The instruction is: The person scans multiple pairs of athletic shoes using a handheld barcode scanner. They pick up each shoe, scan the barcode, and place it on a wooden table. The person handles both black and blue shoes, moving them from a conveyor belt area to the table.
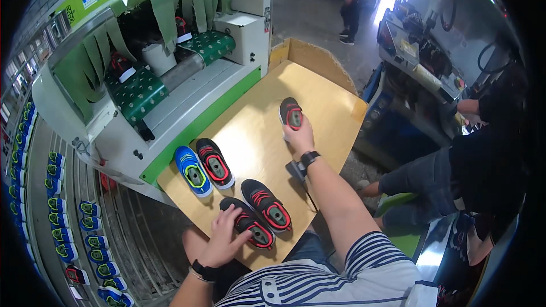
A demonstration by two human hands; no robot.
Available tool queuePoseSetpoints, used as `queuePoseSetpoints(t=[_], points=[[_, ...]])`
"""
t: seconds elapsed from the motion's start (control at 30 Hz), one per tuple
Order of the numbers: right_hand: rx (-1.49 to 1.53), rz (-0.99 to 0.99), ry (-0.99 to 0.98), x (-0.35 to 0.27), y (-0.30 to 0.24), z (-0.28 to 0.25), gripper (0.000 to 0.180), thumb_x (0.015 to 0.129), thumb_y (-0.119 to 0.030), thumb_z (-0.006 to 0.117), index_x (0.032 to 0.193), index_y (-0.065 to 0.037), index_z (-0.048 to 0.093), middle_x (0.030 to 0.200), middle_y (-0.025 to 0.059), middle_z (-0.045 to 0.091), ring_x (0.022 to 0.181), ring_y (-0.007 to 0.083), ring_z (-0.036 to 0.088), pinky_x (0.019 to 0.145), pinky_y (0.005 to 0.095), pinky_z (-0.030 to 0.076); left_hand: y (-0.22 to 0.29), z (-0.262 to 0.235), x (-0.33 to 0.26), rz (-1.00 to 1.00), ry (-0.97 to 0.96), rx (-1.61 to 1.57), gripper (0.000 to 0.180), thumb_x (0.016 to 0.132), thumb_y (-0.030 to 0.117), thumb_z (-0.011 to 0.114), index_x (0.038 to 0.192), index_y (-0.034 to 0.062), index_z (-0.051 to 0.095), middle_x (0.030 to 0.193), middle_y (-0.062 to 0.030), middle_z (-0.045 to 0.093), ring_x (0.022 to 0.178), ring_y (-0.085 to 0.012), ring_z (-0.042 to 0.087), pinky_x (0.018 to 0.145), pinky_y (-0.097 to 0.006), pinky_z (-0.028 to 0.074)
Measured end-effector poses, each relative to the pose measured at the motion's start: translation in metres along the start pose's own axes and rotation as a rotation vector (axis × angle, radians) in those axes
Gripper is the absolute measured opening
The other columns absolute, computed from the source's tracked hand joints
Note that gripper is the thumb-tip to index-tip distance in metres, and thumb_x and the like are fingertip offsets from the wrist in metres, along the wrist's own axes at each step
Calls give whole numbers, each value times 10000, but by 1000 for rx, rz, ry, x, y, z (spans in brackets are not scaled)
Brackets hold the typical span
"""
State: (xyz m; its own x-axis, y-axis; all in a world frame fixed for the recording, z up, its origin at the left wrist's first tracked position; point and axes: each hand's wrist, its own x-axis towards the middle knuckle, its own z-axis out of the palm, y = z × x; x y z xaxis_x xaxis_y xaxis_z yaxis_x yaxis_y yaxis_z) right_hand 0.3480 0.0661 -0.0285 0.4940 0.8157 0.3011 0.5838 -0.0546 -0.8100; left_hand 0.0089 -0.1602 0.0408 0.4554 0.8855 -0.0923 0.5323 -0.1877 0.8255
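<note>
Over the tabletop's far part, my right hand (pixel 298 137) is closed around the heel end of a black sneaker (pixel 290 105) with a red-edged opening. My left hand (pixel 223 235) lies with spread fingers on the near-left black-and-red sneaker (pixel 254 230), touching its side and upper. A matching black sneaker (pixel 266 205) with red laces sits right beside that one. Farther left, a blue sneaker (pixel 193 171) with lime trim stands next to another black-and-red sneaker (pixel 215 163). Grey shoe lasts show inside the shoes' openings.
A white and green machine (pixel 187 99) with hanging green strips borders the table (pixel 250 136); shoes stand on its dotted green belt (pixel 140 94). Racks of blue shoes (pixel 57 220) line the left. Cardboard (pixel 318 62) edges the far side. Another person (pixel 483 153) works at right.
</note>
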Motion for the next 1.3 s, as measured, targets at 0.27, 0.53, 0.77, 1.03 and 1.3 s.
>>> queuePoseSetpoints(t=[0.27, 0.53, 0.77, 1.03, 1.3], points=[[606, -104, -468, -68, -117, -55, 795, 886, -178, 789, 1547, -7, 380, 1413, 127, 564, 1270, 203, 566, 1045, 333, 468, 61, -39, 81, 157, 379, -796, 742, 996, 82, 620, 1600, 56, 189, 1543, -187, 356, 1450, -273, 344, 1181, -419, 337], [192, -286, -794, -166, -127, -126, 709, 935, -298, 735, 1500, 4, 429, 1465, 248, 491, 1377, 395, 466, 1182, 435, 356, 90, -170, 138, 413, 1022, -571, 849, 821, 48, 745, 1529, -17, 283, 1188, -119, 610, 1035, -199, 613, 922, -344, 520], [287, -49, -692, -235, -67, -109, 737, 928, -115, 729, 1550, -14, 346, 1515, 248, 447, 1441, 351, 439, 1183, 404, 362, 13, -312, 279, -120, 1554, 416, 1091, 652, 375, 843, 1500, -76, 325, 1345, -294, 582, 1194, -478, 610, 1082, -484, 461], [580, -245, -434, -49, -171, -120, 535, 992, -83, 629, 1491, -14, 448, 1440, 139, 552, 1341, 212, 526, 1147, 355, 390, 17, -267, 243, 178, 1103, -95, 942, 902, 353, 727, 1541, -125, 226, 1581, -377, 240, 1451, -473, 333, 1197, -435, 328], [105, -774, -149, 191, -281, 118, 639, 966, -171, 625, 1566, -225, 410, 1405, 241, 574, 1263, 414, 586, 1085, 436, 455, -21, -73, 130, -140, 348, 693, 875, 929, 508, 682, 1632, 174, 284, 1698, -251, 74, 1550, -506, 84, 1162, -727, 158]])
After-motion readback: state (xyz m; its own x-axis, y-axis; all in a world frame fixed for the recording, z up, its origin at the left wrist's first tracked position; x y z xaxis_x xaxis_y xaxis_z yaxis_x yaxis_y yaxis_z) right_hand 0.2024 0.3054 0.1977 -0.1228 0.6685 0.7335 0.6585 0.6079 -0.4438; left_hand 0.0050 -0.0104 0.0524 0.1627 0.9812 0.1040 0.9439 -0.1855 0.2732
